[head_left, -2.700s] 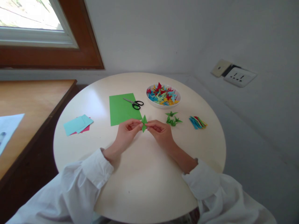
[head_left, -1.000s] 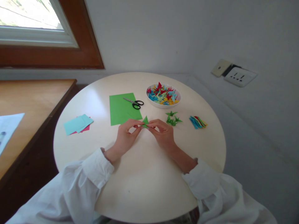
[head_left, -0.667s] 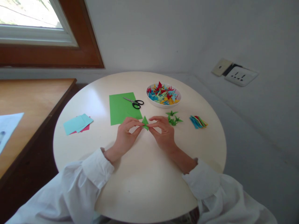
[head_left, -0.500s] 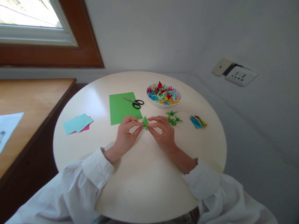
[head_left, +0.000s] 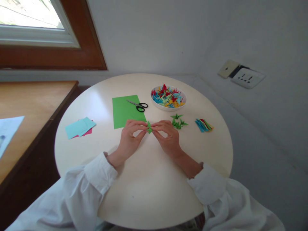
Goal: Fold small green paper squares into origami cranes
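Observation:
Between my two hands is a small piece of folded green paper (head_left: 149,127), pinched from both sides above the table. My left hand (head_left: 131,136) grips its left side between thumb and fingertips. My right hand (head_left: 167,136) pinches the right side in the same way. Fingertips cover much of the paper, so its exact folds are hard to make out. Just beyond my right hand lie several green paper cranes (head_left: 178,123). A green paper sheet (head_left: 124,115) lies beyond my left hand, with black-handled scissors (head_left: 141,106) resting partly on it.
A white bowl (head_left: 168,108) full of colourful paper cranes stands at the back of the round white table (head_left: 149,192). Coloured paper strips (head_left: 204,125) lie at the right, light blue paper pieces (head_left: 79,127) over red at the left. A wooden desk (head_left: 43,99) adjoins on the left.
The upright green point of the folded paper has come down and looks smaller and narrower. My fingers have closed in around it; the forearms have hardly moved.

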Action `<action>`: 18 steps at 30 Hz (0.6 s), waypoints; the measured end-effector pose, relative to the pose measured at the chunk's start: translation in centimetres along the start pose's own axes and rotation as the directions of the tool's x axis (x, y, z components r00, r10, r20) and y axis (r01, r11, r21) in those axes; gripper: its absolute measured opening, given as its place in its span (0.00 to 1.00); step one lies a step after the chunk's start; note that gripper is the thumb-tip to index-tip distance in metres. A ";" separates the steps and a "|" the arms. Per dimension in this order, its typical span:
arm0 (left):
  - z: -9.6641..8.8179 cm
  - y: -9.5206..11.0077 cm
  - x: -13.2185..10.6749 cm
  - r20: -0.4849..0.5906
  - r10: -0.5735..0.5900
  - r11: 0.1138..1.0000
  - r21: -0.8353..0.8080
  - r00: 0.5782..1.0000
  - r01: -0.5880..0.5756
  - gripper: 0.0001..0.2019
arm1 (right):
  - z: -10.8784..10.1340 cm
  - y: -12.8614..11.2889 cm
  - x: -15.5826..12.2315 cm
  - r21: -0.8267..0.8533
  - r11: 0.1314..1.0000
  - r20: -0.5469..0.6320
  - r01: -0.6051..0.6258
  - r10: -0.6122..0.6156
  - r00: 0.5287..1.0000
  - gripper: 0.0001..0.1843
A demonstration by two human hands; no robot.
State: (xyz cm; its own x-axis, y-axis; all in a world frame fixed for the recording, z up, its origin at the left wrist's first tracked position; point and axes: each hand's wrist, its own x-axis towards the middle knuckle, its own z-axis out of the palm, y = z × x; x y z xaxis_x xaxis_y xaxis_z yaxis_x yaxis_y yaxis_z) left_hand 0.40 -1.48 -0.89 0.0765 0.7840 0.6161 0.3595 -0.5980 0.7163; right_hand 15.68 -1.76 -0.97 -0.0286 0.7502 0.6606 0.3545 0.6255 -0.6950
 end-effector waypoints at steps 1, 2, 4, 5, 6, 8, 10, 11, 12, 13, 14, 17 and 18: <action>0.0 0.0 0.0 0.001 -0.008 1.000 -0.020 1.000 0.008 0.04 | 0.0 0.0 0.0 0.019 1.000 -0.003 -0.006 0.006 1.000 0.06; 0.0 0.0 0.0 0.000 -0.018 0.999 -0.040 1.000 0.018 0.04 | 0.0 0.0 -0.1 0.036 0.999 -0.005 -0.016 0.016 1.000 0.06; 0.1 -0.1 -0.1 -0.005 -0.057 0.996 -0.076 0.998 0.057 0.04 | 0.0 0.0 -0.2 0.064 0.996 -0.004 -0.055 0.055 0.998 0.05; 0.1 -0.2 -0.2 -0.006 -0.087 0.992 -0.090 0.996 0.086 0.04 | 0.0 0.0 -0.2 0.074 0.994 0.003 -0.084 0.084 0.996 0.05; 0.1 -0.3 -0.2 -0.004 -0.119 0.988 -0.102 0.993 0.118 0.04 | 0.0 0.0 -0.3 0.080 0.990 0.012 -0.120 0.120 0.993 0.04; 0.2 -0.5 -0.3 0.000 -0.196 0.972 -0.132 0.981 0.194 0.03 | 0.1 0.1 -0.3 0.090 0.977 0.034 -0.194 0.191 0.981 0.03; 0.3 -0.5 -0.3 0.014 -0.284 0.943 -0.174 0.959 0.282 0.02 | 0.2 0.2 -0.3 0.111 0.960 0.055 -0.257 0.252 0.966 0.04; 0.3 -0.5 -0.2 0.025 -0.325 0.926 -0.196 0.945 0.323 0.03 | 0.2 0.3 -0.3 0.130 0.951 0.064 -0.281 0.275 0.959 0.05; 0.3 -0.4 -0.1 0.037 -0.359 0.909 -0.215 0.933 0.358 0.04 | 0.3 0.4 -0.3 0.155 0.941 0.074 -0.302 0.294 0.953 0.07; 0.3 -0.3 0.0 0.049 -0.382 0.895 -0.228 0.923 0.382 0.05 | 0.4 0.6 -0.3 0.184 0.929 0.085 -0.322 0.311 0.947 0.08; 0.3 -0.2 0.0 0.058 -0.392 0.888 -0.237 0.918 0.394 0.06 | 0.5 0.7 -0.3 0.215 0.915 0.095 -0.342 0.329 0.940 0.08; 0.3 0.0 0.2 0.070 -0.395 0.882 -0.252 0.916 0.399 0.07 | 0.7 1.0 -0.3 0.296 0.861 0.125 -0.414 0.395 0.910 0.12; 0.3 0.0 0.2 0.075 -0.397 0.878 -0.257 0.915 0.403 0.08 | 0.7 1.0 -0.3 0.316 0.841 0.136 -0.439 0.418 0.898 0.13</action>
State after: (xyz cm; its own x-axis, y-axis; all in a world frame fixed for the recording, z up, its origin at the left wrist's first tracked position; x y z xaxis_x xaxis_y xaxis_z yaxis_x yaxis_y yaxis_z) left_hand 0.69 -1.25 -0.87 -0.0028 0.9672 0.2540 0.1076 -0.2523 0.9617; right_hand 15.39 -1.20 -2.02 -0.0046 0.9644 0.2643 0.0154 0.2644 -0.9643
